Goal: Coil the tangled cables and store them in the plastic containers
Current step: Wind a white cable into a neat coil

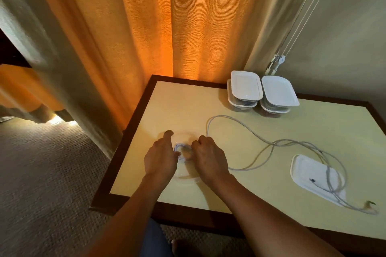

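Note:
A clear plastic container (183,179) sits open at the table's near left, and a small white cable coil (182,149) lies inside it. My left hand (160,157) and my right hand (208,157) flank the coil, fingers curled on its two sides. From my right hand a long white cable (250,131) runs in loose loops across the table to the right. It crosses a white lid (313,175) lying flat there and ends in a plug near the front edge (369,203).
Two stacks of lidded plastic containers (245,89) (278,95) stand at the table's back edge. The table (261,194) has a dark wooden border. Orange curtains hang behind it, blind cords at the back right, carpet to the left.

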Action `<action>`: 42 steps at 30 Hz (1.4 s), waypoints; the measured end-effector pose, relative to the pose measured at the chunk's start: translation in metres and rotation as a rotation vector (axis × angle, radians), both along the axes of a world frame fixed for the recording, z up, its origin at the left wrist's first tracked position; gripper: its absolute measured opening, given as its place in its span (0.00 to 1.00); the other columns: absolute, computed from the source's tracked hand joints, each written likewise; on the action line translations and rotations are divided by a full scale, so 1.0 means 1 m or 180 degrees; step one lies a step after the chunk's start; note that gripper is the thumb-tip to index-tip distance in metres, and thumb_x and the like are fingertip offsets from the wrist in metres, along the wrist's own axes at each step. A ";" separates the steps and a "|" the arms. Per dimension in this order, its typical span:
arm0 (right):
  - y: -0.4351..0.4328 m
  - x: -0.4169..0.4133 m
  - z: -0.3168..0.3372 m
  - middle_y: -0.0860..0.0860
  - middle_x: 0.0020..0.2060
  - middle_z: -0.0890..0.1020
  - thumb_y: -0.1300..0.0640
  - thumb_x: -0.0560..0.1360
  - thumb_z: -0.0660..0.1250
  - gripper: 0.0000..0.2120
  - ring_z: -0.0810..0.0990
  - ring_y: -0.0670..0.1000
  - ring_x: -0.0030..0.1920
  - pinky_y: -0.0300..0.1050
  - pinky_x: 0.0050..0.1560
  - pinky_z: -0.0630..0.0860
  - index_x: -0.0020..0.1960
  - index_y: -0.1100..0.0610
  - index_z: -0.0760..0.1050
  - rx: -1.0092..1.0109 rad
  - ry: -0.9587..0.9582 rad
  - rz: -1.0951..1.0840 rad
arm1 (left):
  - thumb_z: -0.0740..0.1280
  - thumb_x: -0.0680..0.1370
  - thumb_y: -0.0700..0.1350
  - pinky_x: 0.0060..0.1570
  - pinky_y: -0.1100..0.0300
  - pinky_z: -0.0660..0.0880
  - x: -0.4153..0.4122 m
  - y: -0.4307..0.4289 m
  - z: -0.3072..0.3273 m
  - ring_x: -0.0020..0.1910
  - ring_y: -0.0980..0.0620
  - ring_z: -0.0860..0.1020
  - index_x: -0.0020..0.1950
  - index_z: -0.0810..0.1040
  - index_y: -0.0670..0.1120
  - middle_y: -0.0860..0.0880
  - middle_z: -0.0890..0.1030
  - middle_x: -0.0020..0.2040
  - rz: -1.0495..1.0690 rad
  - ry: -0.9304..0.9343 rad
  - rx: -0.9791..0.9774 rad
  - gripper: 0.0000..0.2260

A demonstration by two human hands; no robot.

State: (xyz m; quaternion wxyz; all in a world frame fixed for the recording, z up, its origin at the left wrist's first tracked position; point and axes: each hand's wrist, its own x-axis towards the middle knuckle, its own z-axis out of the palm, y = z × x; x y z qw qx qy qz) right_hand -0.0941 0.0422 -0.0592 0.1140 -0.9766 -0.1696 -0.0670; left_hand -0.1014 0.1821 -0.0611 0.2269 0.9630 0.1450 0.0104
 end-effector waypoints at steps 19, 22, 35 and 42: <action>-0.140 -0.027 0.001 0.50 0.58 0.80 0.55 0.80 0.59 0.14 0.77 0.54 0.60 0.53 0.67 0.65 0.62 0.50 0.78 -0.0989 0.0721 0.0004 | 0.70 0.80 0.38 0.41 0.76 0.69 -0.050 -0.005 0.014 0.47 0.59 0.76 0.60 0.81 0.49 0.49 0.77 0.60 -0.0022 -0.1099 -0.0831 0.10; -0.158 -0.027 0.007 0.49 0.55 0.80 0.58 0.82 0.57 0.16 0.79 0.54 0.55 0.50 0.60 0.68 0.63 0.49 0.80 -0.0796 0.0703 0.0029 | 0.72 0.78 0.37 0.48 0.75 0.72 -0.056 -0.028 0.025 0.51 0.61 0.76 0.56 0.82 0.50 0.53 0.77 0.59 -0.0483 -0.1204 -0.0791 0.10; -0.242 -0.010 0.252 0.54 0.43 0.82 0.66 0.74 0.76 0.06 0.79 0.56 0.43 0.50 0.44 0.76 0.49 0.60 0.86 0.1037 -0.2213 0.0657 | 0.71 0.80 0.45 0.71 0.48 0.67 0.006 -0.154 0.191 0.66 0.48 0.73 0.75 0.66 0.50 0.51 0.77 0.66 -0.1634 -0.1916 -0.0455 0.25; -0.311 -0.023 0.375 0.57 0.43 0.82 0.61 0.77 0.74 0.05 0.80 0.56 0.41 0.48 0.44 0.77 0.50 0.63 0.86 0.0928 -0.3072 0.0453 | 0.60 0.85 0.41 0.47 0.59 0.73 0.047 -0.186 0.241 0.46 0.50 0.82 0.47 0.79 0.46 0.53 0.84 0.40 -0.1142 -0.1527 -0.2105 0.11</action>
